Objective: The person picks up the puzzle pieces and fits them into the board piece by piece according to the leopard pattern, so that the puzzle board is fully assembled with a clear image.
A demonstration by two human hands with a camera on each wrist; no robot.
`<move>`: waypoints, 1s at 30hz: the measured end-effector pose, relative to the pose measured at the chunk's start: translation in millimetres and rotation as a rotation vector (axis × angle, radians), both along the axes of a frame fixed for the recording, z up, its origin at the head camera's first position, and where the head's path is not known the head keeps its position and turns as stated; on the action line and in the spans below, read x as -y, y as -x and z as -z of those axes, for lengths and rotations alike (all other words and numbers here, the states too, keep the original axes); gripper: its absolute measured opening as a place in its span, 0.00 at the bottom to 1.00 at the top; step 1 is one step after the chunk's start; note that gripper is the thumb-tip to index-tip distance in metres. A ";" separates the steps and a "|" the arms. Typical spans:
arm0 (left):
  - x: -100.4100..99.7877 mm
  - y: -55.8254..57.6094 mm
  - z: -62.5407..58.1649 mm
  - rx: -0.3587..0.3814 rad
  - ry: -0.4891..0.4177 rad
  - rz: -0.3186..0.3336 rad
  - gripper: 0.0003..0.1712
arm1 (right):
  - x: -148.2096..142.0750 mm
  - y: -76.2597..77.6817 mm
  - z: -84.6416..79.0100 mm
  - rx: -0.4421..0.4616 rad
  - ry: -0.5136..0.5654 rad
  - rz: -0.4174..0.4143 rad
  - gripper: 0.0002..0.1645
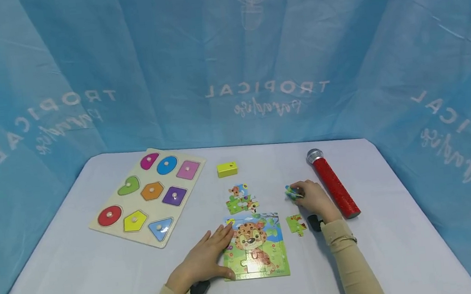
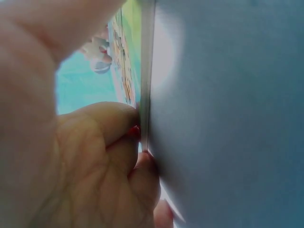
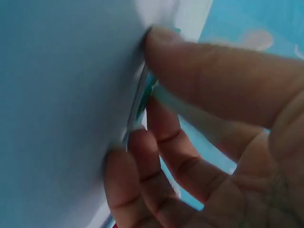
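A square jigsaw puzzle with a leopard picture lies on the white table, a pale gap showing in its lower part. My left hand rests with fingers spread along its left side, the thumb at the lower left corner. In the left wrist view the fingers touch the board's edge. To the upper right, my right hand pinches a blue-green puzzle piece close over the table. The right wrist view shows this piece edge-on between thumb and fingers, partly hidden.
Several loose puzzle pieces lie above the puzzle, and a green-orange piece lies to its right. A red toy microphone lies beyond my right hand. A yellow block and a shape board with knobs are farther back and left.
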State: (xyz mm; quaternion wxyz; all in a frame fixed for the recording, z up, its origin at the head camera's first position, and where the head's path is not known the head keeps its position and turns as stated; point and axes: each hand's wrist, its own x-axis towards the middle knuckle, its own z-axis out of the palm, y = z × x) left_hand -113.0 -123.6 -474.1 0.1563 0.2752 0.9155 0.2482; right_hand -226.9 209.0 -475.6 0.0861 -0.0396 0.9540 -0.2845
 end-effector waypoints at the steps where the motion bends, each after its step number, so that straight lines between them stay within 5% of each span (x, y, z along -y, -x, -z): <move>1: 0.3 -0.5 -0.5 0.000 -0.001 -0.002 0.62 | -0.7 -0.3 0.5 0.002 0.007 0.005 0.26; 7: 0.0 -0.6 -1.8 -0.010 0.001 0.004 0.62 | -5.7 -3.5 0.1 -0.026 0.018 0.051 0.15; 12: 0.7 -0.8 0.1 -0.019 0.012 0.007 0.62 | -2.2 -6.9 0.6 -0.025 0.031 0.087 0.19; 20: 1.5 -2.6 1.2 -0.002 0.004 0.008 0.62 | 14.5 -8.8 4.8 -0.004 0.033 -0.110 0.43; 27: 1.2 -1.4 4.1 -0.012 0.011 0.003 0.62 | 15.0 -10.2 -0.9 -0.072 0.004 -0.026 0.19; 30: 1.4 -0.3 4.7 -0.020 0.015 0.005 0.62 | 9.9 -13.2 -4.7 -0.112 0.070 0.009 0.12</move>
